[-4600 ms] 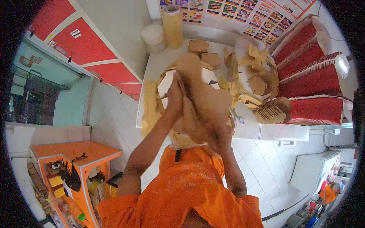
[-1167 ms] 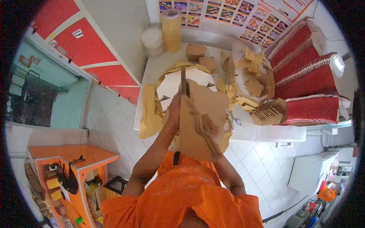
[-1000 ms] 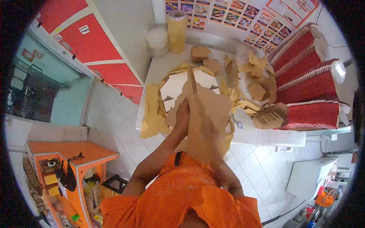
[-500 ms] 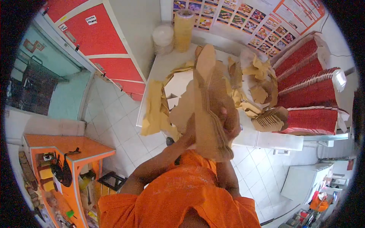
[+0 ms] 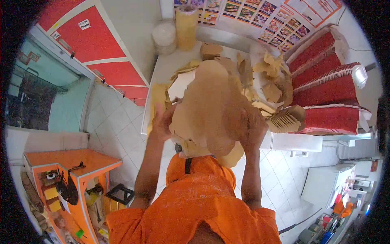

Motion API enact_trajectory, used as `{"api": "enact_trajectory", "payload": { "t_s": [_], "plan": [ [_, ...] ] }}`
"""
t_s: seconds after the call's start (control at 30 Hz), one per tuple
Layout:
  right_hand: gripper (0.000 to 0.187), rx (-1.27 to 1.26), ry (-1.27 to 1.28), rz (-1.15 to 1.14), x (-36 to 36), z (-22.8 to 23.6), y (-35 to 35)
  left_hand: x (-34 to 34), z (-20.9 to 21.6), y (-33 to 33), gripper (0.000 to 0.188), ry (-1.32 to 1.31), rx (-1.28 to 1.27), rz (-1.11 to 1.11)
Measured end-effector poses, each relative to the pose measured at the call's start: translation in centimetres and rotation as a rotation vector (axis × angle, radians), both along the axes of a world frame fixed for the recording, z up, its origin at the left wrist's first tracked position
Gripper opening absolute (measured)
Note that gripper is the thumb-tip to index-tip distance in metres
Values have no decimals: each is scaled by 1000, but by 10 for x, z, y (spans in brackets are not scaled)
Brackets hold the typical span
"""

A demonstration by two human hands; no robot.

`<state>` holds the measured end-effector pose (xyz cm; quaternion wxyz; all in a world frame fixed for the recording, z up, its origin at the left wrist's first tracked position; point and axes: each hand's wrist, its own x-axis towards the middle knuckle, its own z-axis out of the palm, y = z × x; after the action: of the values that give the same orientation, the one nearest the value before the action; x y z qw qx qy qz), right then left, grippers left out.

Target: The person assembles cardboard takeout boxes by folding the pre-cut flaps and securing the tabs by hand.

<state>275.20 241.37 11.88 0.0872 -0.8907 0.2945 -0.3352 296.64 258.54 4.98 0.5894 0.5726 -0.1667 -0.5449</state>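
Observation:
A stack of flat brown cardboard cutouts [image 5: 207,105] is held in front of my body, its broad face toward me, over the white table. My left hand [image 5: 163,124] grips its left edge, a little smeared by motion, and some of its fingers are hidden behind the card. On the opposite edge my right hand [image 5: 254,127] is closed round the cardboard. Behind the held stack, partly covered, lies an open brown paper wrapping [image 5: 161,95] with white card [image 5: 182,84] in it.
Torn brown paper [image 5: 273,89] and a small fanned stack of brown card [image 5: 286,119] lie to the right. Rows of red folded boxes [image 5: 329,87] fill the right end. A yellowish film roll [image 5: 186,28] and white tubs [image 5: 164,37] stand at the back. An orange shelf unit [image 5: 73,157] is at left.
The cardboard stack, seen nearly edge-on before, now turns its broad face to me. My hands have moved apart to opposite edges, the left one further left.

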Motion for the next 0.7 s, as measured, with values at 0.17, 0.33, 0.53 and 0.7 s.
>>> {"api": "enact_trajectory", "payload": {
  "t_s": [0.17, 0.33, 0.53, 0.7],
  "plan": [
    [26, 711, -228, 76, 0, -13, -18, 18, -7, 15, 47, 195, 6, 43],
    [54, 720, -317, -109, 13, -66, -58, 18, -14, 13, 60, 244, -132, 46],
    [67, -376, 27, -26, 28, -99, -7, -8, -23, -26, 55, 112, -16, 91],
    [45, 353, 435, 469, 12, -108, 32, -11, -75, -23, 48, 164, -90, 117]
  ]
}}
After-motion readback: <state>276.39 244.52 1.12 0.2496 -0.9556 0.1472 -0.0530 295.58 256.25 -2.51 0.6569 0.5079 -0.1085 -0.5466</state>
